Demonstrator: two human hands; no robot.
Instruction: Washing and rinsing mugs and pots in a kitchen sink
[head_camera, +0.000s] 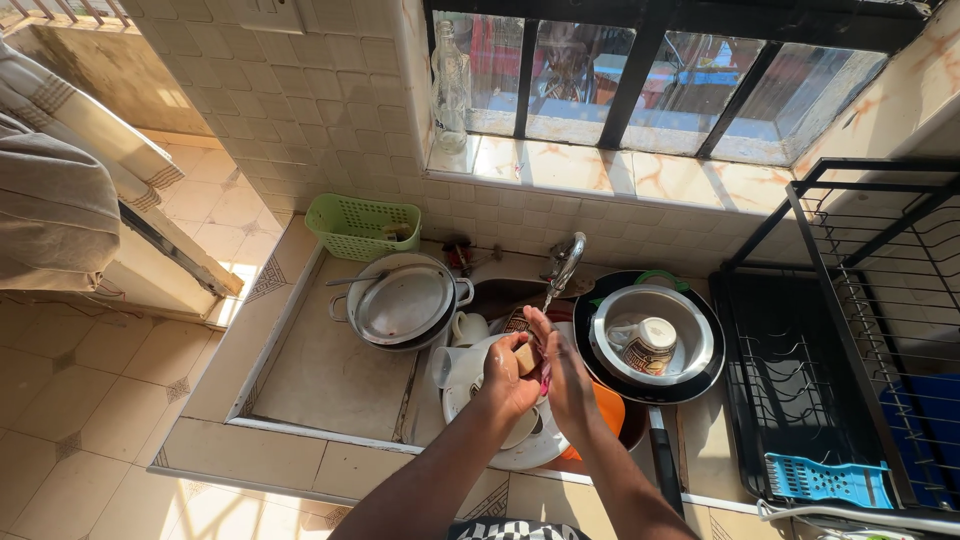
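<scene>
Both forearms enter from bottom centre, nearest the lens, meeting over the sink. L hand (508, 378): fingers curled shut around a tan bar of soap (525, 358), held over the sink's middle, just under the tap. R hand (562, 372): fingers extended, mostly flat, pressed against L hand and soap; a thin pink item sits betw. the hands, can't tell what. Water stream from tap (563, 262) falls onto R fingertips.

Below hands: white plate (535, 452) w/ orange dish (605, 412) partly on it. White mug (468, 327) just L of hands. R of hands: black frying pan (707, 372) holding a metal bowl (700, 340) w/ patterned cup (648, 346) inside. L counter: metal pot w/ lid (404, 303), spoon across it. Green basket (362, 226) at back L by tiled wall. Glass bottle (450, 90) on window sill. Black dish rack (850, 330) at R, blue grater (828, 480) on its front edge.
</scene>
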